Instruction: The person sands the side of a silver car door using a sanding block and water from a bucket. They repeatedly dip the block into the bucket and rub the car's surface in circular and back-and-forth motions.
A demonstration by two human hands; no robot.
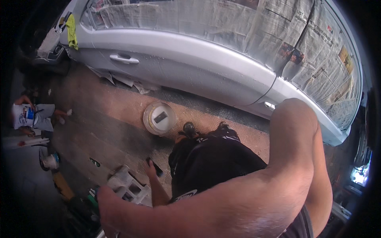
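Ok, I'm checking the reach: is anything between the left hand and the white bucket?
Nothing visible: between the left hand, gripping a dark object, and the white bucket, only floor shows.

The picture was dim and slightly hazy, its corners sunk in black vignetting. Soft light lay along the car door (170, 67) as a pale sheen, while a small bright patch (361, 172) glared, washed out, at the right. Shadow muddied the floor (91, 135); the left hand (151, 170) looked soft-edged. Fisheye distortion bent the car into an arc.
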